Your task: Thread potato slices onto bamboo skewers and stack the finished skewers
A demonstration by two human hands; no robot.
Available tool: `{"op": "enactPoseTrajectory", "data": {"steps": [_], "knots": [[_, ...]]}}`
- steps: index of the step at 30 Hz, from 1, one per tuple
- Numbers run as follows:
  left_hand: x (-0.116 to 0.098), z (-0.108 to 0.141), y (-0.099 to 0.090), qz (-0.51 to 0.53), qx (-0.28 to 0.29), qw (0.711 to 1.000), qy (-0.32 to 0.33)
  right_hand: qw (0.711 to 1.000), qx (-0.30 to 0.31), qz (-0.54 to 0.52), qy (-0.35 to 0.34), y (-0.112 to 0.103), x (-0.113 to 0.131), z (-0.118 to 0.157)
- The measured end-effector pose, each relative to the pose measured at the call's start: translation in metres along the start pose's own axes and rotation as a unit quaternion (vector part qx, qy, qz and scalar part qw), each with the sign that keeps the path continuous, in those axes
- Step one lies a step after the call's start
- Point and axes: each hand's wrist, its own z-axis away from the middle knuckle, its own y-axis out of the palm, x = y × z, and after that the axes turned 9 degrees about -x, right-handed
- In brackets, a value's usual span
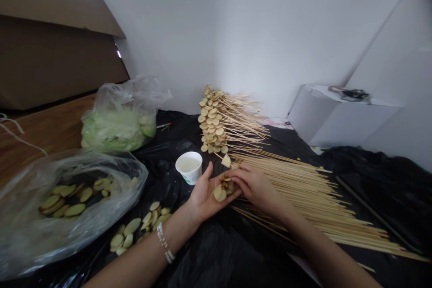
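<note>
My left hand (205,193) is palm up, thumb raised, with a small pile of potato slices (220,192) resting in its palm and fingers. From the right, my right hand (254,184) reaches over that pile, its thumb and fingers pinched at a slice; the fingertips partly cover it. Just beyond both hands, a skewer bears a pale potato piece (226,160). Farther back is a heap of threaded potato skewers (211,119), slices to the left and sticks to the right. Bare bamboo skewers (303,193) lie in a wide row beside and under my right forearm.
A white paper cup (189,167) stands left of my hands. Loose potato slices (155,216) lie on black plastic sheeting (209,252). At left are an open clear bag (131,175) of slices and a bag of green vegetables (118,128). A white box (344,117) stands back right.
</note>
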Motion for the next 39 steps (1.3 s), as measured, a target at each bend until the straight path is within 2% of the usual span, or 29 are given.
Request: {"op": "enactPoseTrajectory", "data": {"steps": [4, 11, 20, 27, 34, 39], "knots": [[0.003, 0.000, 0.004, -0.015, -0.007, 1.000, 0.008, 0.998, -0.023, -0.036, 0.042, -0.002, -0.005, -0.003], [0.004, -0.002, 0.007, -0.038, -0.119, 0.989, 0.074, 0.994, -0.054, -0.073, 0.060, -0.008, -0.002, -0.007], [0.008, -0.003, 0.003, -0.138, -0.089, 0.978, 0.125, 0.991, -0.068, -0.093, 0.071, -0.008, 0.000, -0.007], [0.005, -0.008, 0.000, -0.103, -0.160, 0.973, 0.133, 0.992, -0.059, -0.102, 0.052, -0.016, -0.001, -0.007], [-0.003, -0.008, 0.001, -0.060, -0.158, 0.975, 0.147, 0.981, -0.048, -0.141, 0.128, -0.031, -0.011, -0.007], [-0.003, -0.010, -0.001, -0.050, -0.170, 0.972, 0.156, 0.986, 0.027, -0.101, 0.127, -0.045, -0.023, -0.008]]}}
